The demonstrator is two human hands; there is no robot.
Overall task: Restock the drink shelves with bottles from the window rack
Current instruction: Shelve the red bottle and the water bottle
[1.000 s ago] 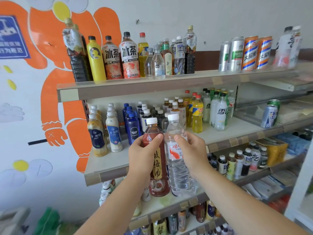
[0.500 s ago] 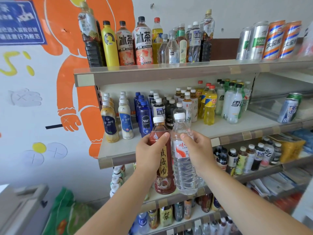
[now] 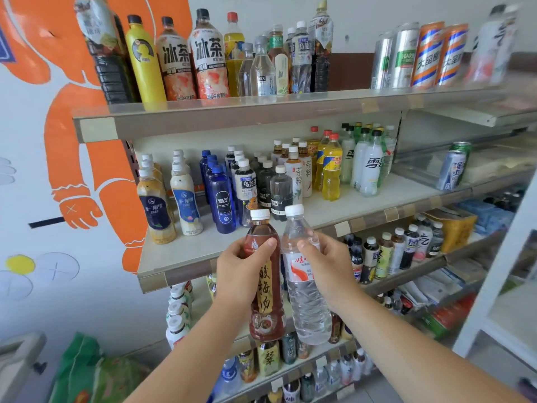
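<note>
Both grips are loaded; the left grip [image 3: 242, 271] wraps the tea bottle [image 3: 266, 289] high on its shoulder, thumb across the front just above the gold label; the right grip [image 3: 331, 266] wraps the water bottle [image 3: 305, 295] at the same height, thumb on the clear plastic above the red-and-white label. The two bottles are upright and side by side, touching or all but touching; they are held in the air in front of the middle shelf [image 3: 186, 254], not yet set down on anything.

Handling, as I read it: both look full and capped, so there's real weight hanging below each hold. The tea bottle seems the stiffer one, and its smooth label could slide if the fingers slacken. The water bottle is thin and ribbed and likely to dent under a hard squeeze; firm, not crushing. A hold lower down, round the labelled waist, would steady each base better for setting down.

Pose now: both forearms rise from the bottom of the view and converge, wrists a little bent back, palms turned toward each other, knuckles out to the sides.

Further out there is a bare strip of shelf board in front of the blue soda bottles [image 3: 222, 199] and the milk-tea bottles [image 3: 186, 199]; that looks the likeliest landing spot. The top shelf [image 3: 232, 120] is crowded with tall bottles on the left and cans [image 3: 427, 56] on the right.
</note>
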